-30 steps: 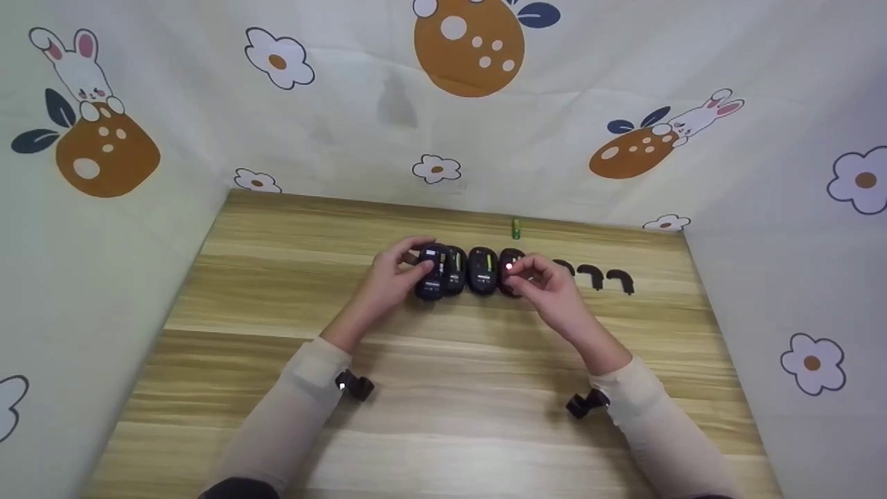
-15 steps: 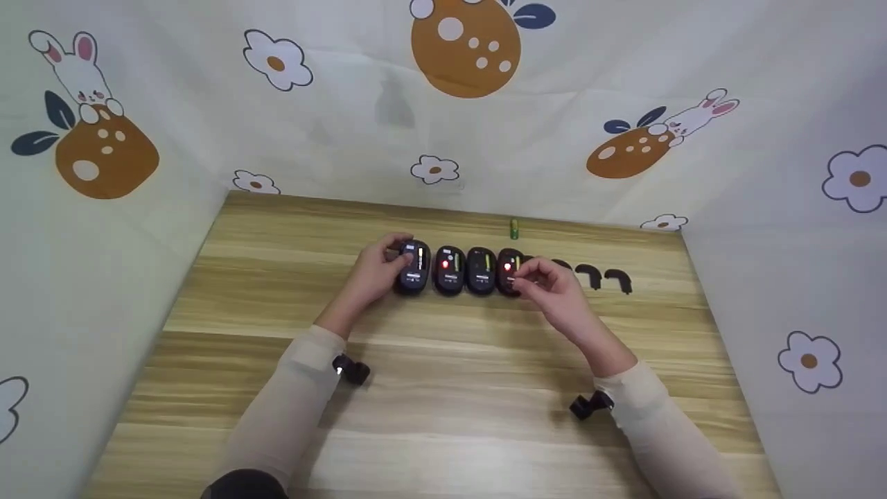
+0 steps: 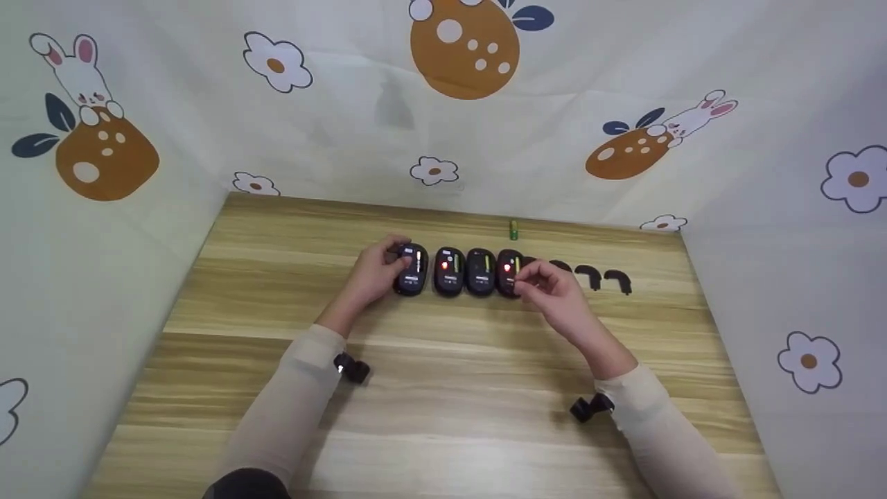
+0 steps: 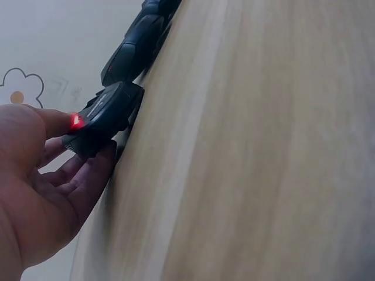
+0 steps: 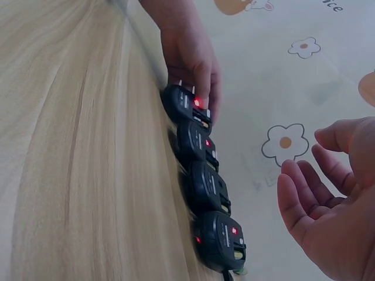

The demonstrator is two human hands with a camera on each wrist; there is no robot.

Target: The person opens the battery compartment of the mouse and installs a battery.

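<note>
At the left end of a row of black computer mice, my left hand [image 3: 374, 272] grips one mouse [image 3: 415, 276], bottom side up, its battery slot exposed. In the left wrist view, the thumb [image 4: 55, 122] lies by this mouse's red light and the fingers curl under its edge. Three more upturned mice stand to its right: one with a red light [image 3: 450, 283], one dark [image 3: 479, 283], and one glowing red [image 3: 508, 256] beside my right hand [image 3: 560, 294]. The right wrist view shows that hand [image 5: 340, 199] loosely curled, nothing between thumb and fingers.
A green and yellow battery [image 3: 513, 230] stands behind the row, near the patterned back wall [image 3: 332, 125]. Several black curved covers, one [image 3: 588, 276] and another [image 3: 619, 281] among them, lie on the wooden table [image 3: 457, 388] to the right, partly behind the right hand.
My left hand has moved left with its mouse, from overlapping the second mouse to a place at the row's left end. The second mouse's red light now shows. My right hand has barely shifted.
</note>
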